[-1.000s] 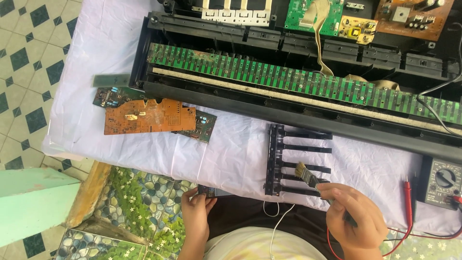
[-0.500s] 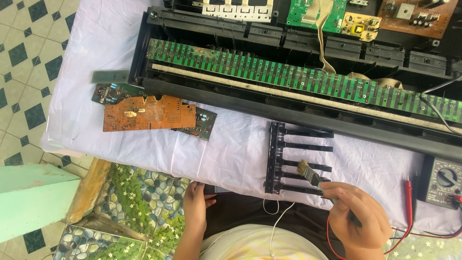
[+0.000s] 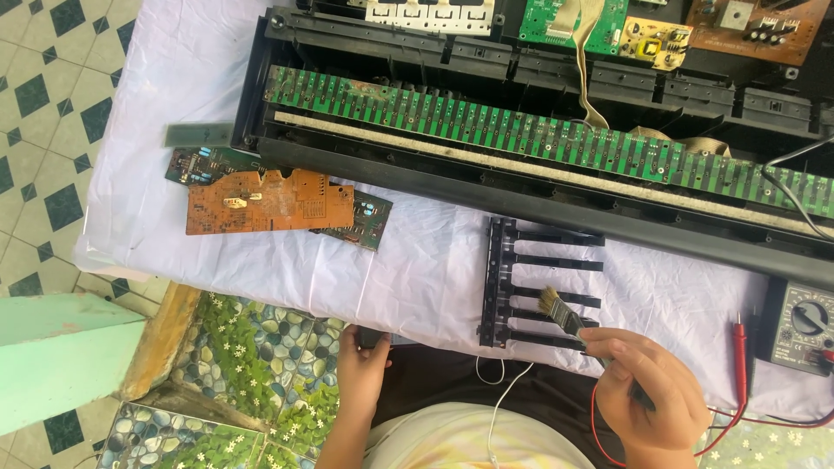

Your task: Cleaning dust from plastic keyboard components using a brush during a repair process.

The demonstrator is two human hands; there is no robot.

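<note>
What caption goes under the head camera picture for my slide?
Right hand holds a brush over a black key strip; left hand grips a small dark thing.

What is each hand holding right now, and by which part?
The right hand holds a small paintbrush by its handle, bristles on the black key comb. The left hand grips a small dark object at the table edge; what it is cannot be told.

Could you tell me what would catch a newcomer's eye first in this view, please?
The opened keyboard chassis spans the top of the white cloth, its long green contact board bare. Below it lies a black comb-shaped key block, where the right hand holds a small paintbrush with its bristles on it. At left, an orange circuit board lies on the cloth.
</note>
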